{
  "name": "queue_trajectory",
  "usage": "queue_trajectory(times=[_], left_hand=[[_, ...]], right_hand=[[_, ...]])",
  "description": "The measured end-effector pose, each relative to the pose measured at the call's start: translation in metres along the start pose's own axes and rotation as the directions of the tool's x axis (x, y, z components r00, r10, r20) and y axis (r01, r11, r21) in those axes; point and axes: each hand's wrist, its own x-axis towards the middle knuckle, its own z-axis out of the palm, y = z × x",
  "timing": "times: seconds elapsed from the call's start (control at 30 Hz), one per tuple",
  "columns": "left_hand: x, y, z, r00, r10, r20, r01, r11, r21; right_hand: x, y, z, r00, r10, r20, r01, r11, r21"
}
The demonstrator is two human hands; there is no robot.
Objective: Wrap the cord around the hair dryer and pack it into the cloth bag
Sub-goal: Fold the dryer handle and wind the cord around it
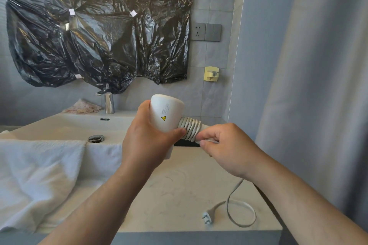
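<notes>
A white towel (35, 175) lies crumpled over the left of the counter (179, 195), and its edge hangs over the front rim of the sink (65, 125). Behind the basin, a crumpled patterned cloth (83, 106) sits beside the chrome faucet (107, 103); whether it is a bag cannot be told. Above them a black plastic sheet (99, 26) is taped across the wall and covers whatever is behind it.

In the middle, the left hand (147, 141) grips the barrel of the white hair dryer (165, 113), fingers curled round its far side and thumb lying across the near side. It holds the dryer in the air above the counter's back edge. The palm hides part of the barrel. The cord (190, 128) is wound in tight turns round the handle, which points right.

The right hand (229, 149) pinches the cord at the end of the coil between thumb and curled fingers, hiding the handle's tip. Behind that wrist the cord is out of sight. It reappears below, drops to the counter and lies in one loose loop, ending in the plug (207, 217), which rests flat near the front edge.

On the tiled wall to the right are a grey socket (199, 31) with switches beside it, and lower down a yellow hook (212, 73). A pale curtain (308, 85) fills the right side.
</notes>
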Motion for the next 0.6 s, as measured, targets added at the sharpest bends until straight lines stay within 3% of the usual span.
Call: queue_trajectory(times=[0.2, 0.37, 0.47, 0.6], left_hand=[[0.008, 0.001, -0.009, 0.991, 0.029, 0.13, -0.028, 1.0, -0.014], [0.012, 0.006, -0.019, 0.979, 0.05, 0.195, -0.034, 0.996, -0.08], [0.015, 0.008, -0.023, 0.973, 0.065, 0.219, -0.032, 0.989, -0.147], [0.018, 0.01, -0.027, 0.958, 0.105, 0.266, -0.055, 0.98, -0.189]], right_hand=[[0.005, -0.003, -0.02, 0.981, -0.192, -0.007, 0.187, 0.964, -0.19], [0.012, -0.004, -0.028, 0.951, -0.294, -0.092, 0.285, 0.953, -0.101], [0.016, -0.004, -0.029, 0.959, -0.255, -0.122, 0.25, 0.967, -0.049], [0.021, 0.002, -0.031, 0.985, -0.166, 0.04, 0.152, 0.959, 0.24]])
